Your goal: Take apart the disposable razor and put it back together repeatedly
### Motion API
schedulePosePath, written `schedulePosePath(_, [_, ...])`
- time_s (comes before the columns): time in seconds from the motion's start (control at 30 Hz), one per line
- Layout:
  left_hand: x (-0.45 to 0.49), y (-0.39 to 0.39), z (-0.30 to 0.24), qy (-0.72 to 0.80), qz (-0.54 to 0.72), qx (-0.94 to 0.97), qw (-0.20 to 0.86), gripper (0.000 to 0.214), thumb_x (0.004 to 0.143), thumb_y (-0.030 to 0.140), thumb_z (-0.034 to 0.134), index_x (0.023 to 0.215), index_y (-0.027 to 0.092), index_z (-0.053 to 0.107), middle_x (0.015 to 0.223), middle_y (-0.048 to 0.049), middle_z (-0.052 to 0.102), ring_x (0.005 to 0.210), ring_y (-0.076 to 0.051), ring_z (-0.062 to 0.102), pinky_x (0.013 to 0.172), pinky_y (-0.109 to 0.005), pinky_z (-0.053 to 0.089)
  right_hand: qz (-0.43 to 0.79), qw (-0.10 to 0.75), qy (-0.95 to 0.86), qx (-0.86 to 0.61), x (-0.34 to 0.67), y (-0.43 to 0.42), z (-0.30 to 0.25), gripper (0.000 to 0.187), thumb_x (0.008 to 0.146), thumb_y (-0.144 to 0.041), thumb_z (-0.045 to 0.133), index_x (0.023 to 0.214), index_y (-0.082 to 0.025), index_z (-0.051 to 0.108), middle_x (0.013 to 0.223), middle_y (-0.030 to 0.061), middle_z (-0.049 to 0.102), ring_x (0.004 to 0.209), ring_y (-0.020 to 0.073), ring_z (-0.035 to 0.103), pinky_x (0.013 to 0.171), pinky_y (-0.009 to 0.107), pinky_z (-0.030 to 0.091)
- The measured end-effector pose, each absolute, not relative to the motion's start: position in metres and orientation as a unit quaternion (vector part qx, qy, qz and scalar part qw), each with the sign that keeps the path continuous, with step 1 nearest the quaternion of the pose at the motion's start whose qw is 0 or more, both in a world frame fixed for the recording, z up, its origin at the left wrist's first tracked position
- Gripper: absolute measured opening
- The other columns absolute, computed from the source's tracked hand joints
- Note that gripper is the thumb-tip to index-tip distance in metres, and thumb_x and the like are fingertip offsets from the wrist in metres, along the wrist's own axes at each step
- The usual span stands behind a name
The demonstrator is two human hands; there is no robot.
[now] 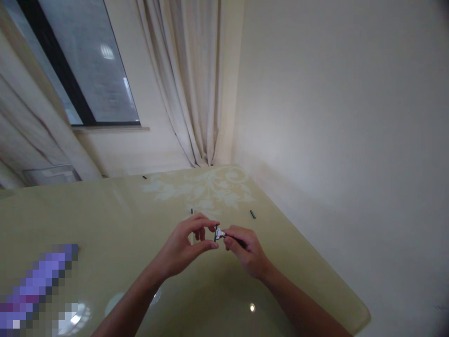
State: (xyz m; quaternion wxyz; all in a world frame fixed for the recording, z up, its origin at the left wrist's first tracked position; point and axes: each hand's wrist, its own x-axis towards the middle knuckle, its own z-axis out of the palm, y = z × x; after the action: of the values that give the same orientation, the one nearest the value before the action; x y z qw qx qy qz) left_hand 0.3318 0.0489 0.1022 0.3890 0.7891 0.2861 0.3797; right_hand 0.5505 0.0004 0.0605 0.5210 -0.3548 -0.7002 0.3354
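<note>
Razor-like tool (pixel 220 233) held in the gap between left hand (pixel 184 243) and right hand (pixel 248 250), seemingly raised above the bench (pixel 115 224). Long axis of the dark handle (pixel 239 242) slanting leftward and slightly away, from the right-hand grip to the left fingertips; thin head bar (pixel 215 233) set crosswise at the tip, one end far, one end near. Left hand: thumb at the near end, fingertips at the far end, pinching the bar lengthwise. Right hand: thumb and forefinger closed on the handle behind the metal neck (pixel 220 234). Nearer to the head bar, the left hand. Beyond the right hand, a small dark strip (pixel 253 214); just beyond the left-hand knuckles, a second strip (pixel 191 211); farther out and leftward, a third dark piece (pixel 144 177).
</note>
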Motion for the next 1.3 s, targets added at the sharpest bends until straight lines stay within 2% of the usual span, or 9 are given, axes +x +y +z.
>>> schedulePosePath(0.17, [0.329, 0.054, 0.098, 0.315, 0.38, 0.78, 0.384, 0.03, 0.086, 0.032, 0.078, 0.115, 0.024, 0.076, 0.094, -0.0013, 0.069, 0.07, -0.012, 0.058, 0.07, -0.027, 0.05, 0.378, 0.519, -0.659, -0.391, 0.55, 0.004, 0.054, 0.025, 0.098, -0.043, 0.068, 0.104, -0.019, 0.072, 0.078, 0.001, 0.062, 0.067, 0.0152, 0.053, 0.062, 0.027, 0.039])
schedulePosePath(0.33, [0.323, 0.065, 0.087, 0.362, 0.356, 0.762, 0.402, 0.036, 0.085, 0.04, 0.078, 0.116, 0.021, 0.075, 0.08, 0.0013, 0.065, 0.066, -0.012, 0.054, 0.063, -0.025, 0.046, 0.41, 0.522, -0.624, -0.413, 0.547, 0.009, 0.042, 0.023, 0.096, -0.04, 0.07, 0.103, -0.02, 0.063, 0.082, 0.001, 0.064, 0.072, 0.0161, 0.057, 0.065, 0.027, 0.041])
schedulePosePath(0.6, [0.32, 0.069, 0.085, 0.362, 0.341, 0.763, 0.413, 0.038, 0.083, 0.043, 0.079, 0.113, 0.021, 0.075, 0.081, 0.0008, 0.066, 0.068, -0.014, 0.056, 0.065, -0.025, 0.046, 0.389, 0.508, -0.638, -0.429, 0.547, 0.01, 0.042, 0.021, 0.095, -0.039, 0.07, 0.101, -0.02, 0.064, 0.078, -0.0014, 0.06, 0.069, 0.0145, 0.053, 0.063, 0.026, 0.038])
schedulePosePath(0.73, [0.314, 0.078, 0.079, 0.408, 0.333, 0.755, 0.39, 0.043, 0.088, 0.054, 0.07, 0.114, 0.021, 0.075, 0.074, 0.001, 0.064, 0.066, -0.016, 0.057, 0.062, -0.026, 0.044, 0.347, 0.518, -0.635, -0.455, 0.55, 0.016, 0.041, 0.021, 0.095, -0.04, 0.069, 0.101, -0.02, 0.068, 0.074, -0.0024, 0.057, 0.066, 0.0143, 0.051, 0.061, 0.026, 0.038])
schedulePosePath(0.93, [0.3, 0.092, 0.055, 0.576, 0.17, 0.774, 0.2, 0.046, 0.092, 0.06, 0.053, 0.077, 0.02, 0.07, 0.079, -0.0081, 0.073, 0.073, -0.025, 0.067, 0.069, -0.034, 0.045, 0.191, 0.574, -0.569, -0.557, 0.597, 0.047, 0.038, 0.029, 0.093, -0.044, 0.063, 0.098, -0.019, 0.077, 0.097, 0.0087, 0.068, 0.082, 0.0212, 0.064, 0.069, 0.03, 0.049])
schedulePosePath(1.0, [0.301, 0.092, 0.045, 0.626, 0.098, 0.758, 0.156, 0.05, 0.092, 0.064, 0.051, 0.074, 0.021, 0.067, 0.081, -0.0108, 0.074, 0.078, -0.03, 0.069, 0.07, -0.037, 0.045, 0.128, 0.531, -0.548, -0.633, 0.624, 0.057, 0.036, 0.03, 0.092, -0.04, 0.062, 0.098, -0.017, 0.08, 0.092, 0.0102, 0.072, 0.08, 0.0231, 0.066, 0.072, 0.033, 0.05])
schedulePosePath(1.1, [0.309, 0.087, 0.03, 0.647, 0.05, 0.747, 0.143, 0.05, 0.094, 0.065, 0.048, 0.078, 0.022, 0.066, 0.087, -0.0131, 0.076, 0.084, -0.034, 0.071, 0.069, -0.038, 0.045, 0.05, 0.4, -0.524, -0.751, 0.657, 0.066, 0.028, 0.025, 0.092, -0.032, 0.061, 0.095, -0.018, 0.081, 0.089, 0.0108, 0.076, 0.082, 0.0253, 0.068, 0.076, 0.035, 0.048])
schedulePosePath(1.17, [0.316, 0.084, 0.024, 0.645, 0.049, 0.752, 0.127, 0.042, 0.096, 0.055, 0.048, 0.078, 0.021, 0.066, 0.088, -0.0134, 0.076, 0.084, -0.034, 0.072, 0.068, -0.037, 0.044, 0.035, 0.345, -0.51, -0.788, 0.669, 0.068, 0.02, 0.02, 0.092, -0.03, 0.063, 0.093, -0.018, 0.079, 0.089, 0.0108, 0.078, 0.084, 0.026, 0.07, 0.074, 0.034, 0.046])
schedulePosePath(1.3, [0.323, 0.077, 0.024, 0.631, 0.067, 0.766, 0.107, 0.035, 0.099, 0.039, 0.042, 0.079, 0.022, 0.065, 0.086, -0.0117, 0.076, 0.079, -0.028, 0.071, 0.065, -0.032, 0.04, 0.034, 0.319, -0.5, -0.805, 0.675, 0.069, 0.007, 0.009, 0.087, -0.024, 0.068, 0.084, -0.018, 0.074, 0.082, 0.0094, 0.075, 0.078, 0.0252, 0.068, 0.067, 0.032, 0.041])
